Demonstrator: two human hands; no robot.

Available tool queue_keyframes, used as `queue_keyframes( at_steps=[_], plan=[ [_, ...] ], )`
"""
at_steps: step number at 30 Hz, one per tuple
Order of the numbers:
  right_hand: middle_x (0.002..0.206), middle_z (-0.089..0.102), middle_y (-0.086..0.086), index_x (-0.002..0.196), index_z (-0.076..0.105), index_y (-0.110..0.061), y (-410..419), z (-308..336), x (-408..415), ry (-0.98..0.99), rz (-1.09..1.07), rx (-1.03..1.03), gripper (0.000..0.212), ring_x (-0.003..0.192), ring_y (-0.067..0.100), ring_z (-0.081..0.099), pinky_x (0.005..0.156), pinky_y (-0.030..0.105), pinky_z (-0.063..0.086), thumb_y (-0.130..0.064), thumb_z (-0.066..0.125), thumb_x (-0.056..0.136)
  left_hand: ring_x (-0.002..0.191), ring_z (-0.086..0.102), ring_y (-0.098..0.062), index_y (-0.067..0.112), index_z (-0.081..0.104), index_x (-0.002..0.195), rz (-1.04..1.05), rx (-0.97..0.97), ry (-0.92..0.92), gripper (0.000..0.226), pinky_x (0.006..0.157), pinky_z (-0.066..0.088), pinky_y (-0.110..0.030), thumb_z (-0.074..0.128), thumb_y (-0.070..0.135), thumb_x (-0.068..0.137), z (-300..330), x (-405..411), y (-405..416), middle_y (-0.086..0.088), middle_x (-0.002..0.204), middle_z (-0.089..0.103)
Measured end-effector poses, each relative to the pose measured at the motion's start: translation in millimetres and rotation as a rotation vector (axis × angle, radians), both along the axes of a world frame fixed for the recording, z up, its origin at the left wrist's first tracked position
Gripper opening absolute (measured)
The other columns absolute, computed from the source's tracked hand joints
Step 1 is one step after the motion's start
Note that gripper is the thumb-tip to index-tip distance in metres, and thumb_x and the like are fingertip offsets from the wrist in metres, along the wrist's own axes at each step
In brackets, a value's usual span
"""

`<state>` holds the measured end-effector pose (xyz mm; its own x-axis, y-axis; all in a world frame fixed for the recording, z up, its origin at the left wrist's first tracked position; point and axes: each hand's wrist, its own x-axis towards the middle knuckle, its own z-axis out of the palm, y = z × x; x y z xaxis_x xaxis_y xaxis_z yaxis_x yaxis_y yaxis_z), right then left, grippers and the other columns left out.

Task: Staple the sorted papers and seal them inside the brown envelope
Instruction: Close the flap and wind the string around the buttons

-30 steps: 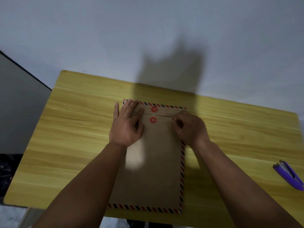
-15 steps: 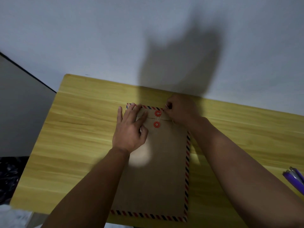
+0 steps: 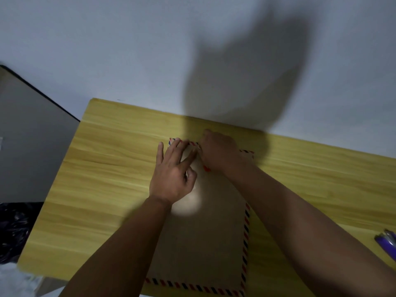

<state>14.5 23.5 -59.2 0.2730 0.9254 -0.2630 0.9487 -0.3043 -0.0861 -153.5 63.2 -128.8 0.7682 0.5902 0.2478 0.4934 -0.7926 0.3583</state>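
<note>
brown envelope (image 3: pixel 205 239) | flat under left hand (image 3: pixel 171 176) fingers | right hand (image 3: pixel 220 153) at flap

Yellow wood-grain table (image 3: pixel 120 168), set against a pale wall, left edge near a grey panel. Lying flat on it: brown envelope (image 3: pixel 205 243) with red-and-blue striped border, long side running toward the viewer, near edge close to the table's front. Purple stapler (image 3: pixel 386 243) at the far right of the table, cut off by frame, well apart from envelope.
</note>
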Motion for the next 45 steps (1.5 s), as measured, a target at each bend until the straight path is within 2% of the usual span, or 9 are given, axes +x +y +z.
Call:
queue_keyframes(
  at_steps=[3,7,11,15,19,25,31,39,45],
  plan=[
    [0.111,0.053,0.006,0.105,0.068,-0.016,-19,-3,0,0.026,0.042,0.090,0.018,0.094,0.027,0.061,0.063,0.034,0.040,-0.025,0.052,0.101,0.153,0.036,-0.032,0.019,0.068,0.134,-0.001,0.010,-0.006,0.049,0.124,0.017,-0.066,0.057,0.021,0.087,-3,-1,1,-0.014,0.152,0.052],
    [0.102,0.057,0.007,0.094,0.069,-0.012,-57,-13,5,0.114,0.117,0.241,0.020,0.078,0.027,0.061,0.059,0.039,0.051,-0.029,0.061,0.096,0.152,0.038,-0.032,0.016,0.070,0.131,-0.005,0.019,-0.022,0.046,0.123,0.018,-0.066,0.056,0.022,0.087,-3,0,0,-0.014,0.151,0.053],
    [0.096,0.061,0.007,0.086,0.069,-0.009,-90,-22,15,0.136,0.156,0.364,0.017,0.073,0.025,0.060,0.054,0.036,0.049,-0.023,0.065,0.095,0.152,0.037,-0.033,0.015,0.070,0.131,-0.007,0.016,-0.027,0.046,0.124,0.017,-0.065,0.056,0.022,0.088,-3,-1,0,-0.013,0.151,0.052],
    [0.099,0.064,0.010,0.087,0.069,-0.008,-112,-28,18,0.121,0.236,0.417,0.017,0.074,0.026,0.060,0.056,0.033,0.047,-0.021,0.062,0.095,0.152,0.036,-0.033,0.016,0.069,0.132,-0.011,0.002,-0.014,0.047,0.124,0.016,-0.066,0.053,0.024,0.089,-3,-1,0,-0.012,0.153,0.051],
    [0.099,0.067,0.011,0.087,0.070,-0.006,-123,-30,19,0.131,0.271,0.471,0.008,0.082,0.030,0.064,0.064,0.036,0.051,-0.014,0.072,0.089,0.154,0.033,-0.031,0.018,0.069,0.133,-0.001,-0.013,0.015,0.048,0.125,0.014,-0.064,0.052,0.025,0.089,-2,-1,0,-0.011,0.156,0.049],
    [0.106,0.074,0.006,0.095,0.074,-0.009,-122,-38,15,0.099,0.406,0.430,0.010,0.081,0.029,0.064,0.062,0.041,0.050,-0.016,0.069,0.089,0.154,0.033,-0.032,0.018,0.068,0.134,-0.003,-0.019,0.007,0.048,0.126,0.013,-0.064,0.055,0.023,0.088,-2,-1,0,-0.011,0.156,0.049],
    [0.087,0.072,0.002,0.085,0.072,-0.013,-110,-29,3,0.008,0.415,0.348,0.004,0.071,0.023,0.060,0.059,0.034,0.048,-0.016,0.072,0.082,0.154,0.034,-0.031,0.016,0.069,0.133,-0.008,-0.023,-0.003,0.048,0.125,0.014,-0.065,0.055,0.025,0.088,-2,-2,-1,-0.011,0.156,0.049],
    [0.069,0.063,0.005,0.075,0.066,-0.012,-81,-22,-17,0.108,0.363,0.398,0.014,0.055,0.023,0.059,0.053,0.028,0.032,-0.012,0.080,0.078,0.154,0.032,-0.032,0.016,0.068,0.135,-0.020,-0.056,0.002,0.051,0.126,0.012,-0.065,0.053,0.026,0.087,1,-3,0,-0.012,0.155,0.049],
    [0.077,0.069,0.005,0.082,0.069,-0.012,-48,-24,-8,0.117,0.512,0.419,0.007,0.060,0.025,0.061,0.051,0.030,0.035,-0.008,0.074,0.080,0.155,0.031,-0.032,0.015,0.069,0.133,-0.034,-0.061,0.028,0.053,0.126,0.011,-0.064,0.044,0.027,0.088,3,-4,0,-0.012,0.155,0.049]
  ],
)
